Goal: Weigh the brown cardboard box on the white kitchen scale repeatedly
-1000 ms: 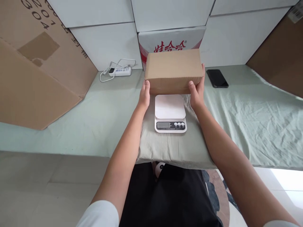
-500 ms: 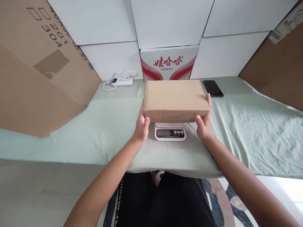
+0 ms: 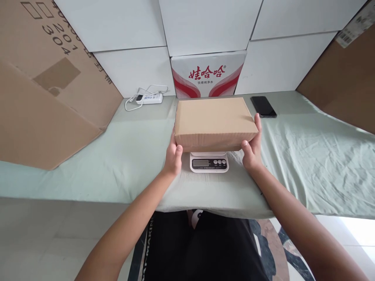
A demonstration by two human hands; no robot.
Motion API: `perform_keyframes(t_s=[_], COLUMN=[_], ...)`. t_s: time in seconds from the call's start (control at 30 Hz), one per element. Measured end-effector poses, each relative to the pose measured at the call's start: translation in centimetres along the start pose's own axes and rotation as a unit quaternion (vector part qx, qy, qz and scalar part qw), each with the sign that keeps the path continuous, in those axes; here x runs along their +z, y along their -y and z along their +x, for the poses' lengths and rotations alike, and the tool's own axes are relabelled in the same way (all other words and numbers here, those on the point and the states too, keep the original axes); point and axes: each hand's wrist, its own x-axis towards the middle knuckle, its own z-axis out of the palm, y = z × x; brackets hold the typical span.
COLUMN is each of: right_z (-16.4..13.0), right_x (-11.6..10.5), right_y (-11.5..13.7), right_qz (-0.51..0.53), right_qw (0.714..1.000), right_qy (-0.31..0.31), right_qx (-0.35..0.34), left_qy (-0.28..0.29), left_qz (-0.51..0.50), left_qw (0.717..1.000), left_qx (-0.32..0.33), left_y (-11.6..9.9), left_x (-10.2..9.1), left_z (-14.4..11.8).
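A brown cardboard box (image 3: 215, 117) is held level between my two hands over a white digital scale (image 3: 209, 163). My left hand (image 3: 173, 156) grips its left end, thumb at the near corner and fingers along the side. At the right end my right hand (image 3: 252, 150) is closed on it, thumb on the front face and a fingertip showing past the far side. The box hides the scale's platform, so I cannot tell whether it touches it. Below the box the scale's display and buttons show; the display looks blank.
A white power strip (image 3: 149, 98) with a coiled cable lies at the back left. Behind the box stands a white and red carton (image 3: 208, 74). A black phone (image 3: 263, 106) lies back right. Large cardboard panels (image 3: 58, 113) flank the green cloth (image 3: 140, 156).
The view has shifted slightly. The box's front edge has tipped a little, showing more of its front face. Both hands keep their hold on it.
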Motion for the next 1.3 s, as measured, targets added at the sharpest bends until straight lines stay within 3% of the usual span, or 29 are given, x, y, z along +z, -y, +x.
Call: perform_keyframes(t_s=[0.1,0.23,0.33,0.43,0.53,0.8,0.97,1.1,1.2,1.3], right_z=[0.2,0.7,1.1,1.2,1.1,0.8,0.6,0.5,1.4,4.0], right_x=[-0.8,-1.9,-2.0,-1.5,-0.8,-0.3,0.0,0.3,0.1,-0.2], right_y=[-1.2,-3.2,-3.8,-3.0,-1.9,-1.1,-0.7,-0.4,0.2,0.6], right_qz=[0.020,0.056,0.090,0.085,0.068,0.058,0.080,0.096,0.113,0.109], right_qw=[0.999,0.996,0.993,0.995,0.996,0.997,0.994,0.993,0.993,0.994], right_qy=[-0.036,-0.059,-0.042,0.023,0.049,0.038,0.056,0.053,0.032,0.000], right_qx=[-0.007,0.041,0.059,0.041,0.027,0.032,0.056,0.036,0.011,-0.005], left_qy=[-0.020,-0.050,-0.056,-0.051,-0.043,-0.011,-0.017,-0.024,-0.012,-0.001], left_qz=[-0.013,-0.032,-0.034,-0.035,-0.034,-0.038,-0.039,-0.054,-0.070,-0.079], left_qw=[1.000,0.998,0.997,0.997,0.998,0.999,0.998,0.997,0.997,0.997], left_qx=[-0.005,-0.033,-0.047,-0.040,-0.022,-0.033,-0.038,-0.047,-0.033,-0.011], left_y=[0.4,0.9,1.0,1.0,0.9,0.3,0.7,0.7,-0.2,-1.5], left_x=[-0.3,-0.7,-0.9,-0.8,-0.5,0.0,0.1,-0.1,-0.3,-0.2], left_z=[0.2,0.8,1.1,1.0,0.8,0.6,0.6,0.4,0.9,3.2])
